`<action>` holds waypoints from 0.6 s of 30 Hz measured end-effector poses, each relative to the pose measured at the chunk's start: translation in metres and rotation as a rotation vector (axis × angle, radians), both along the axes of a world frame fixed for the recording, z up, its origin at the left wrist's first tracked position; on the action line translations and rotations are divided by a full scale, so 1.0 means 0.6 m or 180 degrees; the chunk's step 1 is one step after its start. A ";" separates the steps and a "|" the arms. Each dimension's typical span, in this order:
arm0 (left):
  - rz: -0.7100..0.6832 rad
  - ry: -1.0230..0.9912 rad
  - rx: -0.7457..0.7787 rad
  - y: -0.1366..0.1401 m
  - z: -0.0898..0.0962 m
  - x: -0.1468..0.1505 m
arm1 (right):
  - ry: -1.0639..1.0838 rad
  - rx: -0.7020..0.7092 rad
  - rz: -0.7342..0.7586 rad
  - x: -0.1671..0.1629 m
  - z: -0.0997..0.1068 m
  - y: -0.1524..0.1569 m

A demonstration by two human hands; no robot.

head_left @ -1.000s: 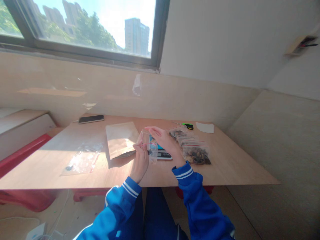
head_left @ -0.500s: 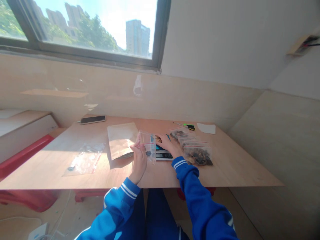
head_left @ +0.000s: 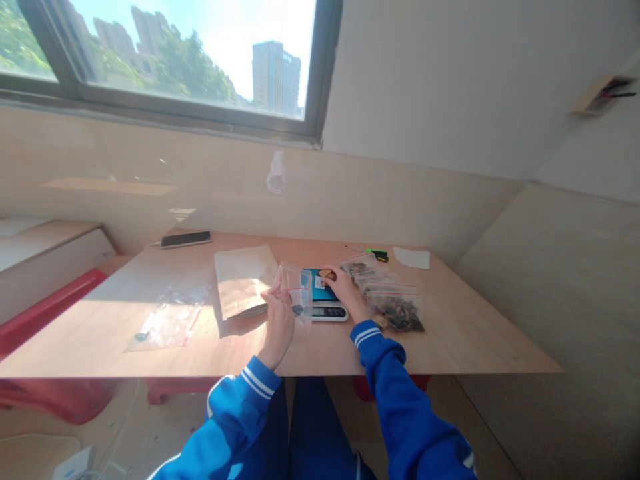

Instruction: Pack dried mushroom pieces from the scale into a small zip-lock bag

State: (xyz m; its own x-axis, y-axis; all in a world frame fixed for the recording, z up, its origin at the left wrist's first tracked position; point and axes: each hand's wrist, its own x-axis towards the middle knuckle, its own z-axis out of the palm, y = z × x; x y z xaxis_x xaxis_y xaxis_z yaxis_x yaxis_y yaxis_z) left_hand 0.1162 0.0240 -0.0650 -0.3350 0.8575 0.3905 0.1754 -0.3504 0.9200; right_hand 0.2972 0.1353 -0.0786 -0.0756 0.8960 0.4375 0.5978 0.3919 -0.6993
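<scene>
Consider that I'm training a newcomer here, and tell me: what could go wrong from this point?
The brown pieces in the right hand might slip and scatter over the digital scale. The clear zip bag in the left hand overlaps the scale in view; touching it could skew a reading. The right sleeve, near the filled zip bags, might nudge them.

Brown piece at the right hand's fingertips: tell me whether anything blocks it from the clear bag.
Nothing visible stands between the brown piece by the right hand and the clear bag in the left hand; the blue scale sits below.
</scene>
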 end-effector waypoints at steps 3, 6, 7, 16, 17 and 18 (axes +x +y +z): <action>-0.0049 0.0002 0.0066 0.001 -0.004 -0.001 | 0.0403 0.0100 -0.0079 0.003 0.004 0.004; -0.0098 0.0070 0.0112 0.000 -0.008 0.002 | 0.1013 0.0268 -0.0044 -0.007 0.031 0.004; -0.0114 0.0102 0.0110 0.001 -0.008 0.003 | 0.1285 0.0323 0.0013 -0.014 0.046 0.001; -0.0039 0.0176 0.0101 0.006 0.003 0.013 | 0.0537 -0.0288 0.1675 -0.054 0.154 -0.066; -0.0014 0.0143 0.0102 0.005 0.003 0.012 | 0.0504 -0.0261 0.1575 -0.048 0.146 -0.063; 0.0008 0.0104 0.0101 0.005 0.004 0.010 | 0.0497 -0.0197 0.1393 -0.039 0.133 -0.057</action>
State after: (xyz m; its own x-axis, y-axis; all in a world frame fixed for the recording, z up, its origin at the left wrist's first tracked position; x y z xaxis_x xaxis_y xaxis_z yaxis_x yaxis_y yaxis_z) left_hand 0.1222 0.0271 -0.0629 -0.3237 0.8437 0.4282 0.2060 -0.3789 0.9022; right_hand 0.2739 0.1011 0.0009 -0.3898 0.8193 0.4204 0.2715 0.5385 -0.7977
